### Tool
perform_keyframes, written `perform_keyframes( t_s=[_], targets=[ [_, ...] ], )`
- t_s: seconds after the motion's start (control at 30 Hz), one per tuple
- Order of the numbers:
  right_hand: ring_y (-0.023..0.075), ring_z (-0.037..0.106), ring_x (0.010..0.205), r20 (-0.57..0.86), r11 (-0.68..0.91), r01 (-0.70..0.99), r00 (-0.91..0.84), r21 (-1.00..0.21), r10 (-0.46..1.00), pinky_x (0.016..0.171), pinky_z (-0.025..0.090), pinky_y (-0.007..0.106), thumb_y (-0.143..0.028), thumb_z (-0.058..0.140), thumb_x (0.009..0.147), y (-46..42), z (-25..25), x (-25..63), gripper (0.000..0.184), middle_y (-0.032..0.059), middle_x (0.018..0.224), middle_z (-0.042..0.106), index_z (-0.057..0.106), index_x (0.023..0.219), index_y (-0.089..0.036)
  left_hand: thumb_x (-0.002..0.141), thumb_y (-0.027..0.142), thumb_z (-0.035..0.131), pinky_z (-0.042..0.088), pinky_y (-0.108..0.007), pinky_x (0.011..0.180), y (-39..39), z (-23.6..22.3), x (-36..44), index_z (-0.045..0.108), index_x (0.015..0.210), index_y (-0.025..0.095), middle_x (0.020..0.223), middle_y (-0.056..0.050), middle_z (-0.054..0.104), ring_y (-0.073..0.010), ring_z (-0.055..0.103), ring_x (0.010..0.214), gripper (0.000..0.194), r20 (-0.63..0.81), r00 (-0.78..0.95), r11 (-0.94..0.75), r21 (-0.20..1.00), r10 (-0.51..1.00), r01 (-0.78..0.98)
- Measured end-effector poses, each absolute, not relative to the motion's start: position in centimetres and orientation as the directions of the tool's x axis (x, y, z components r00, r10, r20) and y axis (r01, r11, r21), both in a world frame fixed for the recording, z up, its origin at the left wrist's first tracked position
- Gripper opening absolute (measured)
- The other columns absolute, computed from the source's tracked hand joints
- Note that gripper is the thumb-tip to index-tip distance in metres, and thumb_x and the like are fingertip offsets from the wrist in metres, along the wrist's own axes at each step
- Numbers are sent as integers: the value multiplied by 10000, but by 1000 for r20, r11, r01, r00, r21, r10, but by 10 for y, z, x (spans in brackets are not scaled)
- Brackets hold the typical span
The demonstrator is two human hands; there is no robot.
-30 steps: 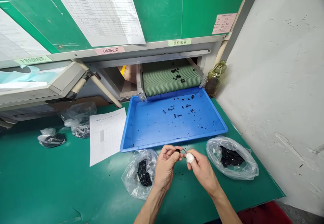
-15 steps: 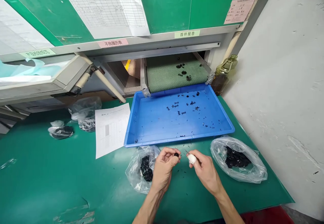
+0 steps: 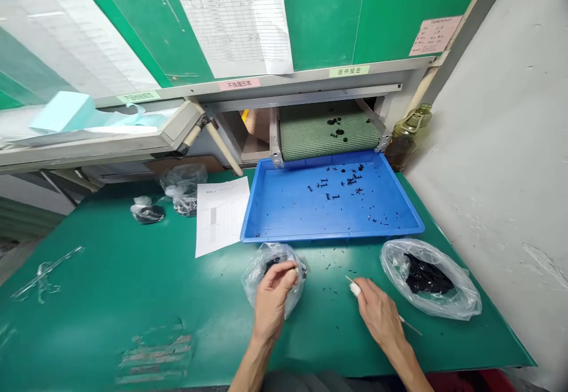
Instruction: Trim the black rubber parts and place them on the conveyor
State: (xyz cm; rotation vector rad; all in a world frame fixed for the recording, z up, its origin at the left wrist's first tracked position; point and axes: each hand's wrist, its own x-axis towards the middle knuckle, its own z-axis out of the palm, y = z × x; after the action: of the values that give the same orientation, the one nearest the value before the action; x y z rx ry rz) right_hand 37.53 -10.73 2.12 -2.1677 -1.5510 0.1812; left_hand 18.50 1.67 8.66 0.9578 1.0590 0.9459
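Note:
My left hand point(image 3: 274, 297) is over the left plastic bag point(image 3: 254, 279), which holds small black parts. Its thumb and fingers are pinched together; whatever may be between them is hidden. In my right hand point(image 3: 379, 315) is a thin rod-like tool point(image 3: 349, 278), its narrow tip pointing up and left and its thin tail sticking out behind the hand. Something white point(image 3: 355, 289) shows at the fingertips, either on the tool or around a finger. Small black slivers point(image 3: 331, 290) lie scattered on the green table between the hands.
A blue tray point(image 3: 302, 233) with scattered black pieces stands ahead, below a green conveyor belt point(image 3: 310, 143). At right lies an open bag of black parts point(image 3: 428, 277). Further left are a paper sheet point(image 3: 219, 220) and small tied bags point(image 3: 148, 211). A wall point(image 3: 501, 203) bounds the right side.
My left hand has moved away from the right hand to the left bag; the small black round piece in its fingers no longer shows. My right hand is lower. The view has shifted left.

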Motion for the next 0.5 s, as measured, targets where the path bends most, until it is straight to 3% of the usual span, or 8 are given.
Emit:
perform_keyframes(
  t_s=[0.17, 0.37, 0.5],
  targets=[
    [198, 611, 657, 324, -266, 927, 344, -263, 881, 514, 377, 254, -156, 339, 920, -125, -19, 370, 255, 65, 772, 612, 580, 1006, -165, 737, 405, 715, 499, -275, 756, 27, 73, 133, 702, 993, 196, 977, -61, 719, -180, 627, 827, 331, -209, 16, 209, 975, 978, -76],
    [167, 581, 601, 368, -297, 924, 370, -241, 853, 493, 331, 245, -139, 317, 917, -118, -26, 367, 273, 41, 732, 587, 584, 958, -181, 764, 480, 612, 425, -447, 977, 37, 59, 120, 719, 951, 214, 1096, -93, 706, -301, 592, 1093, 342, -156, 191, 86, 939, 969, 332],
    [164, 584, 586, 390, -312, 924, 377, -222, 840, 501, 341, 250, -126, 275, 929, -115, -25, 365, 317, 33, 709, 578, 583, 900, -196, 798, 489, 549, 428, -451, 978, 45, 59, 131, 694, 980, 232, 1097, -77, 702, -289, 598, 1088, 347, -111, 227, 16, 924, 968, 383]
  ],
)
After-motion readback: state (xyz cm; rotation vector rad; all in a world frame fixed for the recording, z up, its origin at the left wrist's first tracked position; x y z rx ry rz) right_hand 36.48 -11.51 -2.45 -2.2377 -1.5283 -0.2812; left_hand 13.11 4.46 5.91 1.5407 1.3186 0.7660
